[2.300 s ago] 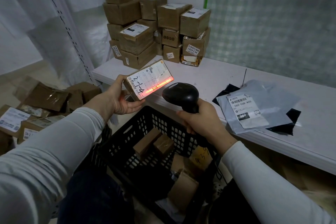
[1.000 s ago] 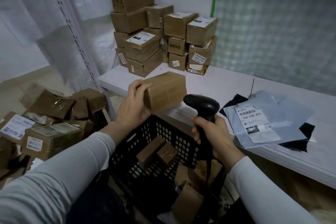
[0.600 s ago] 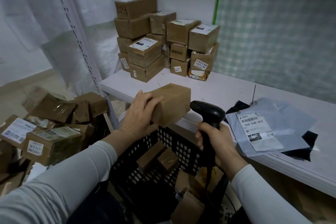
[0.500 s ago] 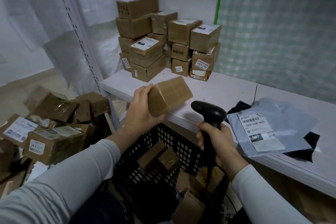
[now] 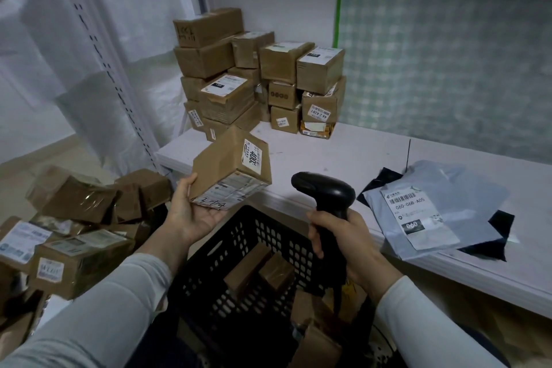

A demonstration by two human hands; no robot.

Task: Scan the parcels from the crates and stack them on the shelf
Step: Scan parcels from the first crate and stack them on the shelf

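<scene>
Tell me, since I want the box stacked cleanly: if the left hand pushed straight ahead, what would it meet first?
Probably the shelf front edge, just beyond the left hand and its held parcel. The stacked boxes sit further back. Depth is hard to judge from this one view.

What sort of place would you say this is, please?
Probably a parcel sorting or pickup depot: labelled cardboard parcels are stacked on a white shelf, a black crate holds more, and the right hand grips a barcode scanner.
</scene>
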